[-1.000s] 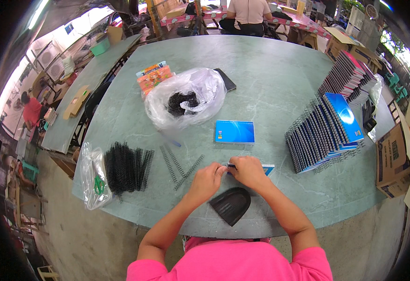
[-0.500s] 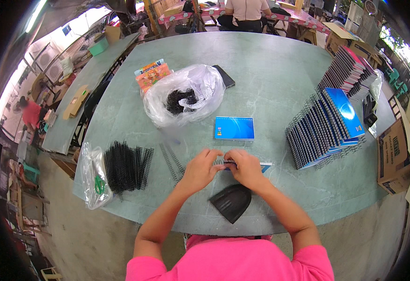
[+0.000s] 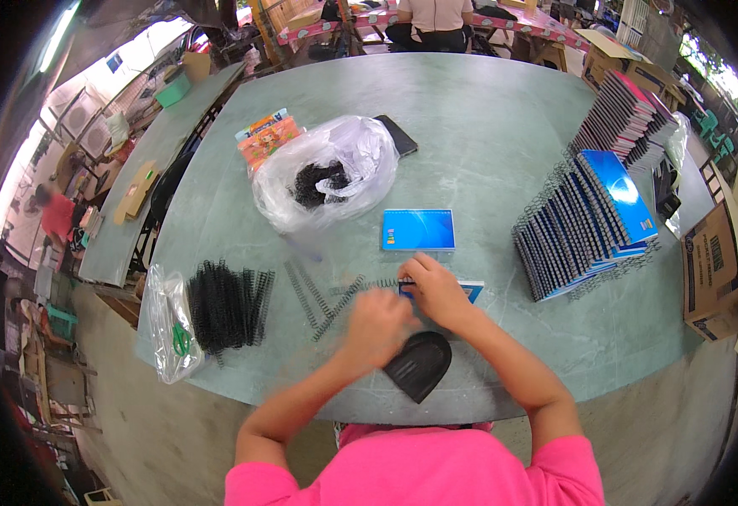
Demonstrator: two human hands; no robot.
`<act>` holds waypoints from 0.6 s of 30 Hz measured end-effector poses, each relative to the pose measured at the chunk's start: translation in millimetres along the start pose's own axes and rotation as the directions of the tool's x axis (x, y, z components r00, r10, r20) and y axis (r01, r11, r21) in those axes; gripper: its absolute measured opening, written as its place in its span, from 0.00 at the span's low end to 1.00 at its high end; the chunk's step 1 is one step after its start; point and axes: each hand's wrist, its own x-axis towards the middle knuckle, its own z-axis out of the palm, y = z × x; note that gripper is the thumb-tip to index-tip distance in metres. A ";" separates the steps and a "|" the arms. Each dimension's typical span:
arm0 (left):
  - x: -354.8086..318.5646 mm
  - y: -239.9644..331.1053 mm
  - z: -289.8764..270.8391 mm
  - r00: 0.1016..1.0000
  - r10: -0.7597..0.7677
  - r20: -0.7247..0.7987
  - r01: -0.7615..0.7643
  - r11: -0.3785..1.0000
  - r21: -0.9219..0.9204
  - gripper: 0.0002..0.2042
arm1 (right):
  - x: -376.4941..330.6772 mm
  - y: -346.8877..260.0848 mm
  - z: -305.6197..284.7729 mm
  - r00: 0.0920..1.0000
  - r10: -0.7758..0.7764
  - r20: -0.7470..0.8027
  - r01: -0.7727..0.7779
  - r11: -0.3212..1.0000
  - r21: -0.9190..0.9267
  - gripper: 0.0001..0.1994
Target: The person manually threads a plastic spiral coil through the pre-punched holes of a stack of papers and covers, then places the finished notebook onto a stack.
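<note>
My right hand (image 3: 436, 289) rests on a small blue notebook (image 3: 470, 291) near the table's front edge, pressing it down. A black spiral binding coil (image 3: 376, 284) sticks out leftward from the notebook. My left hand (image 3: 377, 325), blurred by motion, sits just left of and below the right one; I cannot tell its grip. Another blue notebook (image 3: 419, 228) lies flat just beyond my hands. A black oval object (image 3: 420, 363) lies at the table edge below my hands.
Loose coils (image 3: 314, 291) lie left of my hands, beside a bundle of black coils (image 3: 221, 304) on a plastic bag. A clear bag of black pieces (image 3: 327, 181), a phone (image 3: 396, 135), stacked bound notebooks (image 3: 588, 219), a cardboard box (image 3: 711, 270). A person sits at the far side.
My left hand has pulled back toward me and to the left, away from the notebook. My right hand stays on the notebook.
</note>
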 end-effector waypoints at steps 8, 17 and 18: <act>-3.2 -6.5 1.2 0.990 -0.047 -0.136 0.000 0.944 -0.329 0.17 | -21.0 23.2 -64.3 0.821 0.530 0.211 -0.570 0.764 0.302 0.09; 31.1 -6.5 -35.3 0.863 -0.147 -0.484 0.040 0.974 -0.224 0.18 | -52.3 47.4 -31.0 0.892 0.450 0.038 -0.380 0.702 0.603 0.11; 23.4 -10.6 -21.0 0.944 -0.063 -0.323 0.007 0.985 -0.174 0.18 | -50.8 44.0 -31.0 0.886 0.459 0.055 -0.392 0.683 0.617 0.11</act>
